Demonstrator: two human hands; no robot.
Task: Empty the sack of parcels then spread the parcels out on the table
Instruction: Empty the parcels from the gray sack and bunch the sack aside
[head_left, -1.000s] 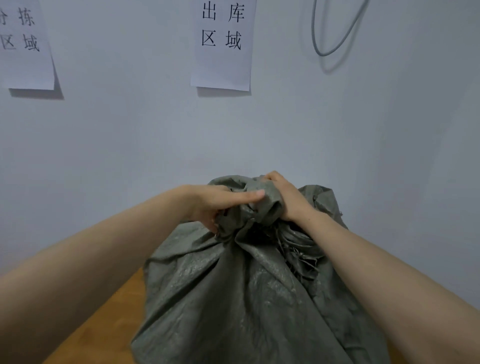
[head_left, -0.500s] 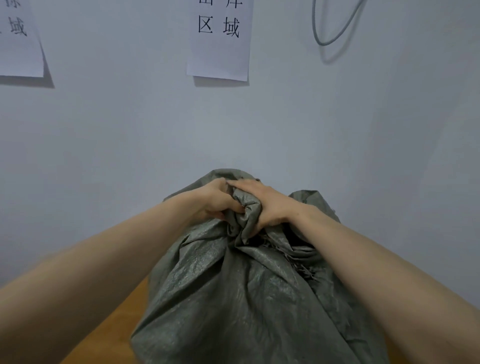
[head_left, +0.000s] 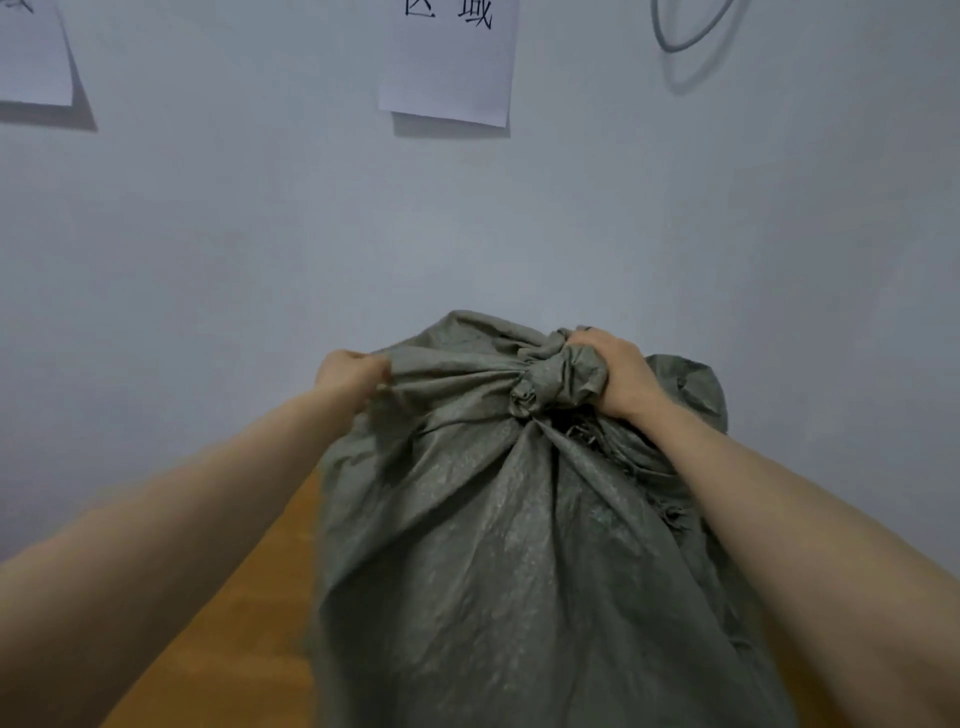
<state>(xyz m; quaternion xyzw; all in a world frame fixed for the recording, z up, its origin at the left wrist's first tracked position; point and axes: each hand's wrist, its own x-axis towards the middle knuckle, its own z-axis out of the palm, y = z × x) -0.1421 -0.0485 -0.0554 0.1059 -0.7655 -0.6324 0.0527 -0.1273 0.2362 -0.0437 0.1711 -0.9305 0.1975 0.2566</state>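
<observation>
Arms outstretched, left hand (head_left: 350, 376) pinches the sack (head_left: 493, 545), right hand (head_left: 621, 374) clenches its knot (head_left: 550, 382).

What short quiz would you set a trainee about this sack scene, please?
1. True or false: the sack lies untied, with its contents spilled out.
2. What does the right hand grip? A) the knot B) a box C) a pen
3. Fill in: the left hand pinches a fold of the ____.

Key: 1 false; 2 A; 3 sack.
</observation>
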